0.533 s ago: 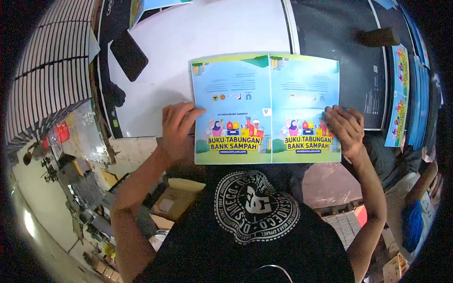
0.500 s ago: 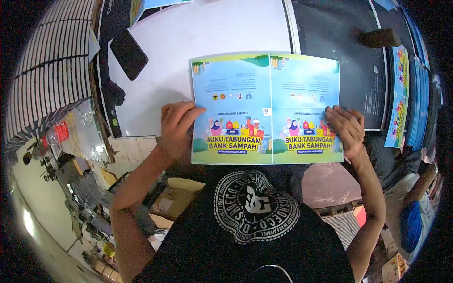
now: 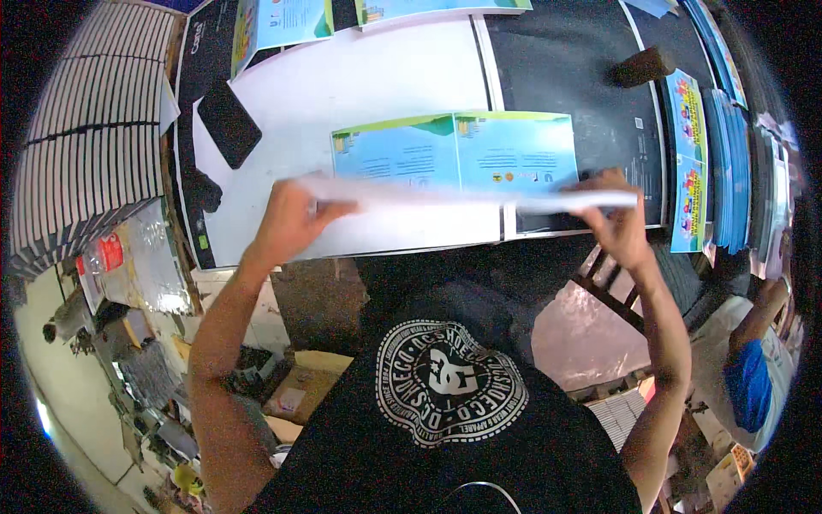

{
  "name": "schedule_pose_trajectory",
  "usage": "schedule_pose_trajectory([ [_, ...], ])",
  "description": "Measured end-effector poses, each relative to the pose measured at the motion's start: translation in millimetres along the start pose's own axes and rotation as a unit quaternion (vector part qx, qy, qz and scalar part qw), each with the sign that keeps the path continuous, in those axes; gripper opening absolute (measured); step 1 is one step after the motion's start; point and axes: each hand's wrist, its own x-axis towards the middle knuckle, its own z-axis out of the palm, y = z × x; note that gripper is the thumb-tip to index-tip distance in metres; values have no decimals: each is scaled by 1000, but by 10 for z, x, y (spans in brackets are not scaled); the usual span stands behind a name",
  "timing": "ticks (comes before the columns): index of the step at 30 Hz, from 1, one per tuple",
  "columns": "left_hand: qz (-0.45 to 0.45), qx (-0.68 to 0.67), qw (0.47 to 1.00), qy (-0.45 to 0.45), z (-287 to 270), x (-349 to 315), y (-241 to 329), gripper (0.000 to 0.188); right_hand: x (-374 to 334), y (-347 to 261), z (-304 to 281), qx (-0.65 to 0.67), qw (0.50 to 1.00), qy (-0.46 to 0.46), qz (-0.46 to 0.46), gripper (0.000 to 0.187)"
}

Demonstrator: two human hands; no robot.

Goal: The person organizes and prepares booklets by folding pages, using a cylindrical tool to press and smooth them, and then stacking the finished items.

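Between my hands is a printed cover sheet or thin stack of sheets. Its near part is raised almost edge-on as a pale, blurred strip point(image 3: 462, 202). Beyond the strip shows a blue and green printed half point(image 3: 396, 156) over the table; whether both belong to one sheet I cannot tell. My left hand point(image 3: 294, 216) grips the strip's left end, thumb pointing inward. At the right end my right hand point(image 3: 613, 214) pinches it between thumb and fingers.
A dark phone point(image 3: 229, 126) lies on the white board point(image 3: 394, 73) at left. More printed covers point(image 3: 287, 24) are at the far edge. A brown block point(image 3: 644, 67) sits at right, near stacked blue covers point(image 3: 726, 167). Bound stacks point(image 3: 90, 154) line the left. Another person's arm point(image 3: 753, 334) shows at right.
The printed sheet lay facing me with both halves visible; its near part is now lifted edge-on. Both hands have closed on its ends and shifted slightly left.
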Motion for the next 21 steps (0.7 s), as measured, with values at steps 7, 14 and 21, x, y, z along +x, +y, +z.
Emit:
schedule_pose_trajectory([
  [7, -203, -312, 894, 248, 561, -435, 111, 39, -302, -72, 307, -125, 985, 61, -106, 36],
  [14, -266, -539, 797, 65, 300, -82, 79, 40, -327, -70, 321, -143, 983, 41, -111, 48],
  [21, -11, -271, 928, 255, 153, 122, 581, 32, -324, 90, 537, 348, 885, 234, 201, 88],
])
